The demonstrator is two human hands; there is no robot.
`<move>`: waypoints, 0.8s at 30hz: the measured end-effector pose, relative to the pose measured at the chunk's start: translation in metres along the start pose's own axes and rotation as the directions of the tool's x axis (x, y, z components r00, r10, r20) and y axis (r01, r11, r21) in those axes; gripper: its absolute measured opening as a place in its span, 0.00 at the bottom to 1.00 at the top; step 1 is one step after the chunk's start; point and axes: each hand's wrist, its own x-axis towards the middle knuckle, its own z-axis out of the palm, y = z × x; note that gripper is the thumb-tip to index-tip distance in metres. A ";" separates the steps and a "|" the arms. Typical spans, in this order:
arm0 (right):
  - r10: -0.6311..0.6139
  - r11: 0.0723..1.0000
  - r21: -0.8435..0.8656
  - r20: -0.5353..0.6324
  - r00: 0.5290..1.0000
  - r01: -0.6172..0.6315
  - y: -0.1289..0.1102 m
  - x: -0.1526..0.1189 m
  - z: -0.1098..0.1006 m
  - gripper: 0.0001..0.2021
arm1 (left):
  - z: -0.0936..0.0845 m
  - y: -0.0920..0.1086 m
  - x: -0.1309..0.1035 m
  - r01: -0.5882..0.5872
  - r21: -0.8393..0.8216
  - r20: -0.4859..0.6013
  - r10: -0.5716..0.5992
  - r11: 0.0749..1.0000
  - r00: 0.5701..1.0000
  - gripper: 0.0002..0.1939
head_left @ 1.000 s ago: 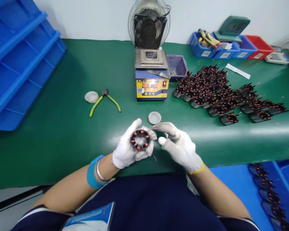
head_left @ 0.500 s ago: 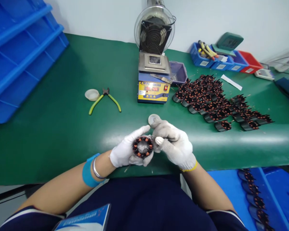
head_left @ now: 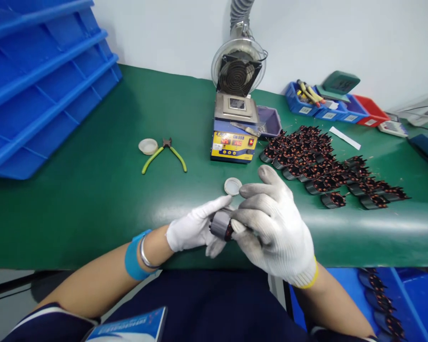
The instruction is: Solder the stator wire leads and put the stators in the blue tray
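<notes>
A motor stator (head_left: 221,225) with a smooth grey outer ring lies tilted on its side, copper windings showing at its right end. My left hand (head_left: 196,229), in a white glove, is closed around it from the left. My right hand (head_left: 273,223), gloved too, has its thumb and fingertips closed at the stator's right end; the index finger stretches up and away. Just beyond my hands sits a small white round dish (head_left: 232,186). Farther left, green-handled cutters (head_left: 167,143) lie spread beside a second white dish (head_left: 148,146).
A yellow and blue solder pot (head_left: 233,140) stands at the back under a fume hood (head_left: 238,71). Many stators (head_left: 314,161) are grouped on the right. Blue bins (head_left: 303,105) and a red bin (head_left: 371,111) line the wall. Stacked blue trays (head_left: 53,99) rise at left.
The stator has turned from facing me with its open ring to lying side-on. My right hand has risen and opened up its index finger. The camera view has shifted slightly.
</notes>
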 end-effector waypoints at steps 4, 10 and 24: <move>-0.016 1.000 -0.004 -0.051 0.999 0.015 0.004 0.001 0.000 0.08 | 0.003 0.012 -0.003 -0.296 -0.230 -0.217 0.248 0.927 0.944 0.05; 0.006 0.996 0.088 -0.041 0.999 -0.002 0.003 0.003 -0.003 0.07 | 0.002 0.006 -0.001 -0.107 -0.182 -0.096 0.091 0.978 0.991 0.15; 0.491 0.728 0.511 0.077 0.868 -0.457 0.020 -0.050 0.017 0.22 | 0.001 -0.003 0.000 -0.037 0.270 -0.010 0.042 0.962 0.999 0.23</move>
